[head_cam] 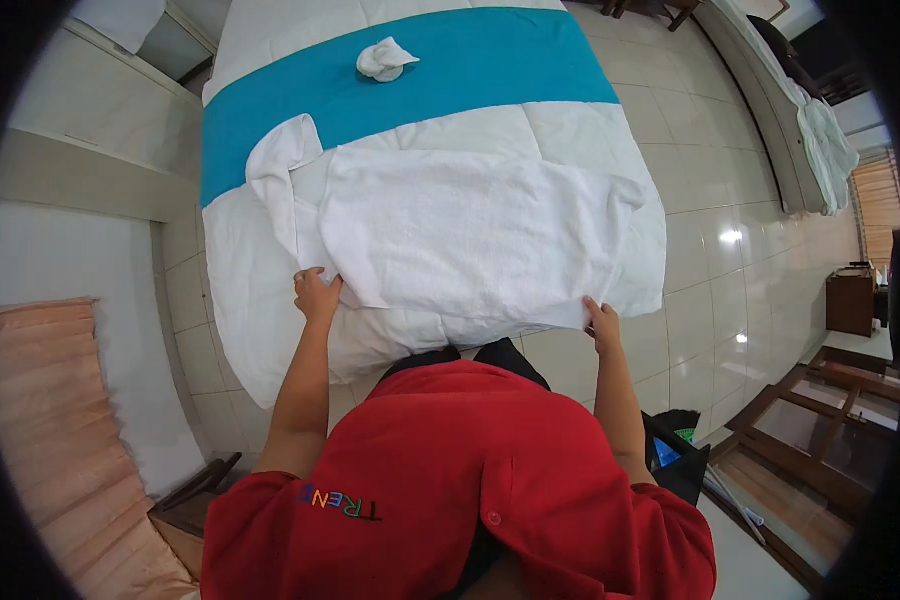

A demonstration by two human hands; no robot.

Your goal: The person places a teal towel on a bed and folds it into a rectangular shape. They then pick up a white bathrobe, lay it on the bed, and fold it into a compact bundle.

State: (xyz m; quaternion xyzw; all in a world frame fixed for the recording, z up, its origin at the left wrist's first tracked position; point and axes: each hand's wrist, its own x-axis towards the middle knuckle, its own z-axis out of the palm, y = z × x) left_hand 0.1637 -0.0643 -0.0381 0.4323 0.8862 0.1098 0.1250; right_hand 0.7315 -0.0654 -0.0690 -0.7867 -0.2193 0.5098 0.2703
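A white towel [465, 232] lies spread across the foot of a bed, its surface slightly rumpled. My left hand [319, 296] holds its near left edge, thumb and fingers around the fabric. At the near right corner, my right hand [604, 324] pinches the towel between thumb and fingers. A loose, twisted fold of white towelling [277, 161] stretches from beside my left hand up to the blue bed runner [495, 56]. On that runner sits a small white folded towel shape [385, 60]. Beneath everything is a white quilted bedcover [247, 300].
Tiled floor [690, 262] runs along the bed's right side. Farther right stands another bed or mattress [757, 112]. A peach curtain [45, 420] hangs at left, near a wooden chair [187, 502]. A black bag [679, 465] is by my right elbow, near wooden framed panels [802, 420].
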